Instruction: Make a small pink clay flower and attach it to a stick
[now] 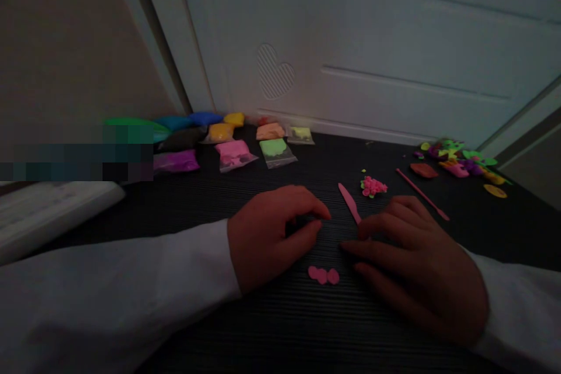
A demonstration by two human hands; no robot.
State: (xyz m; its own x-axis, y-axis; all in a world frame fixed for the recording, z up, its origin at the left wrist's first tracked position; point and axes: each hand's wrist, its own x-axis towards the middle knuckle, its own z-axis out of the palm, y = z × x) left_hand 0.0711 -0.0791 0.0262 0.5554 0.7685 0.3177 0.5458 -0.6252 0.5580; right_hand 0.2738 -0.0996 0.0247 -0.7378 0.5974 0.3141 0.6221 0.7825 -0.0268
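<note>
Three thin pink clay discs (322, 276) overlap in a short row on the dark table, between and just below my hands. My left hand (276, 234) hovers left of them, its fingers curved. Its thumb and index tips are close but apart, and nothing shows between them. My right hand (412, 263) is low over the table to the right, fingers apart. Its fingers cover the handle end of a pink plastic knife (349, 201); whether they touch it I cannot tell. Beyond that hand sits a small cluster of pink clay roses (373, 187) with green bits.
A thin pink modelling tool (423, 194) and a reddish leaf-shaped piece (423, 170) lie at the right. Behind them are colourful clay flowers (464, 162). Bags of coloured clay (234, 155) line the back left. A white object (61, 210) stands at the left, and a white panel (307, 41) rises behind.
</note>
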